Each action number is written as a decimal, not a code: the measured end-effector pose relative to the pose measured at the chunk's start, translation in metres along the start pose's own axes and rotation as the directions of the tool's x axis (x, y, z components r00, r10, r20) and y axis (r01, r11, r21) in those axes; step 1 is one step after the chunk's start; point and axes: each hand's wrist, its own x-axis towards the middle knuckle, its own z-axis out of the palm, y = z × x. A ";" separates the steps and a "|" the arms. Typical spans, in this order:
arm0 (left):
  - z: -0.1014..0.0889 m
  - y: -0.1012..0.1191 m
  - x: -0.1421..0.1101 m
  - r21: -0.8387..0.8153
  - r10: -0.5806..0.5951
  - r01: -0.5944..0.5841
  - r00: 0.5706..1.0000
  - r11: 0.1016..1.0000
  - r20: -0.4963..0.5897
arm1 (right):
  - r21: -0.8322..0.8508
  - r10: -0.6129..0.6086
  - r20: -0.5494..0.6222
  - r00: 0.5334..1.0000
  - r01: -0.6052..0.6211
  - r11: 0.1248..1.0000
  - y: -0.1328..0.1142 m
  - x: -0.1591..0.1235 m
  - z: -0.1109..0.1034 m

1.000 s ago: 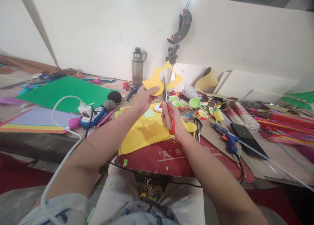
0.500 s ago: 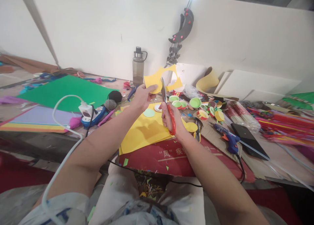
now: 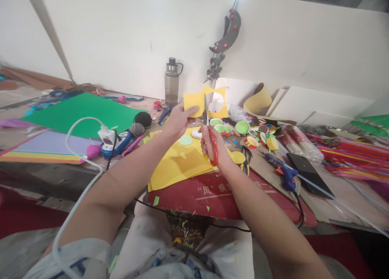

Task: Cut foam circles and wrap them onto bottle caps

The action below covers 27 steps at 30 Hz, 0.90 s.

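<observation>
My left hand (image 3: 181, 119) pinches a piece of yellow craft sheet (image 3: 193, 102) with a round cut-out on its right side. In my right hand (image 3: 214, 147) is a pair of scissors (image 3: 214, 146) with red handles, blades pointing up against the edge of the yellow piece. The blades look close together. Below the hands lie larger yellow sheets (image 3: 173, 165), with a pale green disc (image 3: 184, 139) and a white disc (image 3: 196, 133) on them. A yellow disc (image 3: 238, 157) rests near my right wrist.
A water bottle (image 3: 172, 82) stands by the wall. At right are small green-lined cups (image 3: 242, 127), a glue gun (image 3: 285, 173), a black phone (image 3: 308, 173) and colourful pipe cleaners (image 3: 355, 149). At left lie a green sheet (image 3: 82, 112) and a power strip (image 3: 117, 143) with a white cable.
The yellow piece has turned and shifted slightly right in my left hand. The scissors moved a little right with it, and their blades now sit at a different part of its edge.
</observation>
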 end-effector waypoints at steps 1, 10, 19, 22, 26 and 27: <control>0.000 -0.001 -0.001 0.004 -0.003 0.002 1.000 1.000 0.008 | -0.004 -0.006 -0.004 1.000 0.006 1.000 0.000 0.000 0.000; 0.000 0.002 -0.001 -0.015 -0.002 0.002 1.000 1.000 0.007 | -0.025 -0.005 -0.011 1.000 0.005 1.000 -0.005 -0.003 -0.001; 0.002 0.007 -0.002 -0.011 -0.001 0.002 1.000 1.000 0.018 | 0.001 0.028 -0.009 1.000 -0.028 1.000 -0.008 -0.004 0.001; 0.002 0.008 -0.002 0.012 -0.009 0.009 1.000 1.000 0.005 | 0.004 0.035 -0.011 0.999 -0.035 0.999 -0.008 -0.004 0.001; 0.002 0.008 -0.001 0.027 -0.012 0.012 1.000 1.000 0.010 | 0.019 0.047 -0.005 0.999 -0.047 0.999 -0.009 -0.005 0.002; 0.002 0.009 -0.001 0.026 -0.013 0.013 1.000 1.000 0.012 | 0.023 0.051 -0.006 0.999 -0.051 0.998 -0.010 -0.006 0.002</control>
